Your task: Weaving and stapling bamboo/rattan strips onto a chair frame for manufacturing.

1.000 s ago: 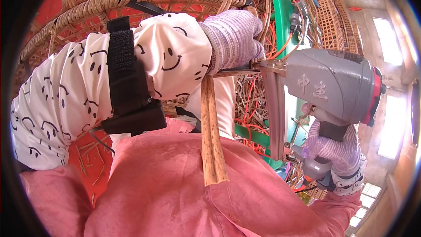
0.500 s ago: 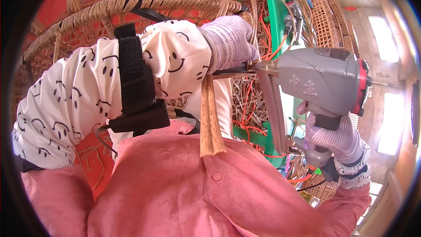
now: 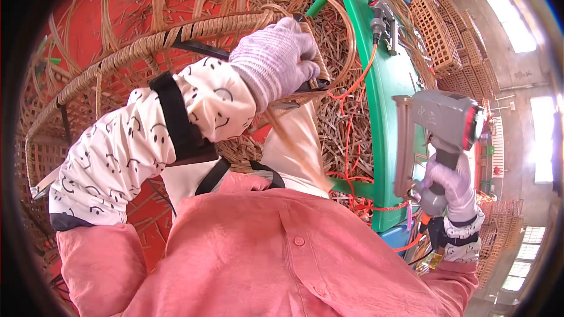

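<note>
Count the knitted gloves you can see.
2: one on the left hand, at the cane-wrapped rim; one on the right hand, gripping the grey nail gun. Others may be hidden.

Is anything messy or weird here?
Yes, a bit messy! Lots of thin brown strips lie jumbled on the floor left of the green table, pointing every which way, like spilled straw. The grey tool in the right hand shows no damage that I can see.

Head-worn fisheye, looking steeply down, close
</note>
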Tool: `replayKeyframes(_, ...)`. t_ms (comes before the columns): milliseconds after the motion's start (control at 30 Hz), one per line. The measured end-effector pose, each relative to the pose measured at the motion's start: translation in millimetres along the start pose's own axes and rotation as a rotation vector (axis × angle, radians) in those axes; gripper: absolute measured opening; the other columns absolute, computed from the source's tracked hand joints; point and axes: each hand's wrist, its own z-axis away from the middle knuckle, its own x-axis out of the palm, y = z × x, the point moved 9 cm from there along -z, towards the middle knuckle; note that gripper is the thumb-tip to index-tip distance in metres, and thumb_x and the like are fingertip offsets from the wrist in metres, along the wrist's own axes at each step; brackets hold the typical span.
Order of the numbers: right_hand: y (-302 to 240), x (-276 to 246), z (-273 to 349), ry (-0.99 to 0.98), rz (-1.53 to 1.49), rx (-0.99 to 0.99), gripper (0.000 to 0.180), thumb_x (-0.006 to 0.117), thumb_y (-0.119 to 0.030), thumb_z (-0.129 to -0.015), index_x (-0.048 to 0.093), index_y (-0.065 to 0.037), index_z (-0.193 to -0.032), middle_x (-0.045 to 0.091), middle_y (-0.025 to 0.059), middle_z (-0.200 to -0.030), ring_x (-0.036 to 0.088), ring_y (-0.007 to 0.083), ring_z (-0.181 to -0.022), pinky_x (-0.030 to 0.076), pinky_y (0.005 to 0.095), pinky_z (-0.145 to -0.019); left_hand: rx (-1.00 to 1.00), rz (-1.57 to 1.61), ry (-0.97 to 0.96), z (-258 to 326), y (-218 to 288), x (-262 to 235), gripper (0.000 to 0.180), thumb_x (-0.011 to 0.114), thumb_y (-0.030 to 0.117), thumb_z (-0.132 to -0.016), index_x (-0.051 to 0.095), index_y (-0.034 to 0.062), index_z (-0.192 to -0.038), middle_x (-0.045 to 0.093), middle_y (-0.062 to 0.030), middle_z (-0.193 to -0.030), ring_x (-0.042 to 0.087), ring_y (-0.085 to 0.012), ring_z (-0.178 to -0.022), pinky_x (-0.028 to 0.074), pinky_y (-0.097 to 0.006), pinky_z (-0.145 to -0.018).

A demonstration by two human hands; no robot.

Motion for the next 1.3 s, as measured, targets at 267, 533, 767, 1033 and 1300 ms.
replayKeyframes(267,157,-79,-94,0.318,0.893,0.08,0.053,0.067,-0.02,-0.067,0.046,-0.002,-0.112,0.061,0.0166,-0.092,0.061,0.0279,-0.081,0.049,0.036,-0.072,-0.016,-0.201,-0.54,29,11,41,0.053,0.07,0.045,-0.061,0.061,0.0004,-0.088,0.061,-0.0136,-0.088,0.059,-0.028,-0.084,0.046,-0.037,-0.073)
replayKeyframes(533,152,-51,-129,0.458,1.105,0.095,0.077,0.069,-0.03,-0.068,0.029,-0.012,-0.131,0.054,0.0189,-0.11,0.051,0.0352,-0.103,0.042,0.0409,-0.086,0.035,0.179,-0.839,30,-8,54,0.042,0.072,0.029,-0.057,0.058,-0.0051,-0.078,0.057,-0.0149,-0.063,0.055,-0.0174,-0.06,0.043,-0.033,-0.057)
replayKeyframes(767,7,207,-73,-0.407,-0.215,-0.535,0.032,0.067,-0.013,-0.075,0.058,-0.002,-0.104,0.057,0.0072,-0.088,0.057,0.0124,-0.077,0.047,0.0255,-0.067,-0.095,0.248,-0.896,39,-23,59,0.041,0.071,0.027,-0.06,0.062,-0.0022,-0.086,0.06,-0.0112,-0.067,0.056,-0.015,-0.063,0.044,-0.031,-0.06)
replayKeyframes(1033,12,219,-59,-0.183,-0.039,-0.704,0.028,0.058,-0.028,-0.083,0.063,-0.001,-0.089,0.051,0.0181,-0.109,0.052,0.0259,-0.095,0.041,0.035,-0.077,-0.121,-0.274,-0.527,34,-39,15,0.043,0.066,0.037,-0.066,0.061,0.002,-0.089,0.06,-0.0169,-0.075,0.06,-0.0322,-0.074,0.046,-0.039,-0.067)
replayKeyframes(1300,-42,196,-9,-0.56,-0.653,-0.631,0.019,0.045,-0.006,-0.09,0.051,0.006,-0.102,0.06,0.0077,-0.086,0.057,0.0084,-0.071,0.047,0.0203,-0.063,0.11,-0.168,-0.287,50,-42,10,0.047,0.07,0.038,-0.067,0.059,0.0026,-0.097,0.061,-0.0176,-0.091,0.058,-0.0335,-0.087,0.046,-0.04,-0.075)
